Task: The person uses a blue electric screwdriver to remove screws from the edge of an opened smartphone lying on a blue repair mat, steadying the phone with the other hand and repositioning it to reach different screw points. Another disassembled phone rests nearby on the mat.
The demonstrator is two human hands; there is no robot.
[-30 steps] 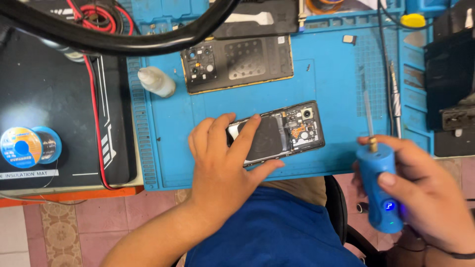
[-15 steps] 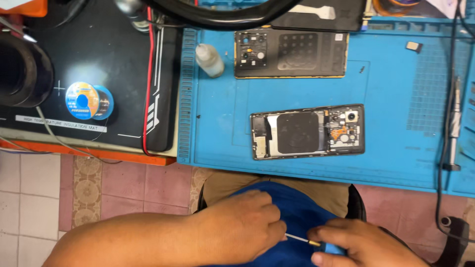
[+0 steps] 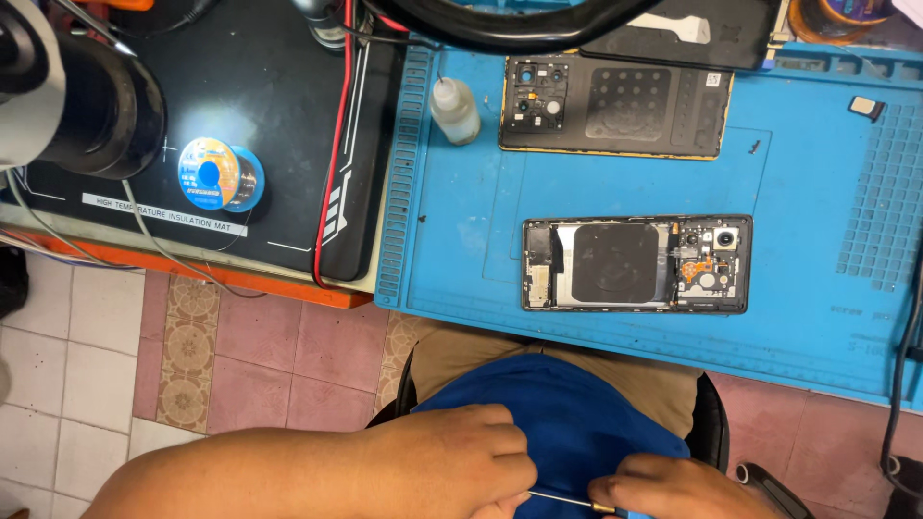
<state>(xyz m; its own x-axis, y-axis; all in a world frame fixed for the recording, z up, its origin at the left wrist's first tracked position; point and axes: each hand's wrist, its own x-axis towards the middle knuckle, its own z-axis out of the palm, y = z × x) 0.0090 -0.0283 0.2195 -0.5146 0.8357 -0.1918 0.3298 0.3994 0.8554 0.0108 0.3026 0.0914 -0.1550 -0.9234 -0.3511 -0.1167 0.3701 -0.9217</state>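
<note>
thin stiff screwdriver shaft (image 3: 562, 499) pinched at the tip by left hand (image 3: 452, 461) fingertips; right hand (image 3: 673, 485) closed round the handle end; light, slippery, probably best gripped near the collar.

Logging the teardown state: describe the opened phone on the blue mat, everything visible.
The opened phone lies flat, lengthwise left to right, on the blue repair mat, back cover off. Inside show a dark round coil pad at the centre, camera modules and an orange flex at the right end, and metal shielding at the left. The frame is dark. Neither hand touches it; both are down over the lap. Its removed back cover lies apart, farther up the mat.
</note>
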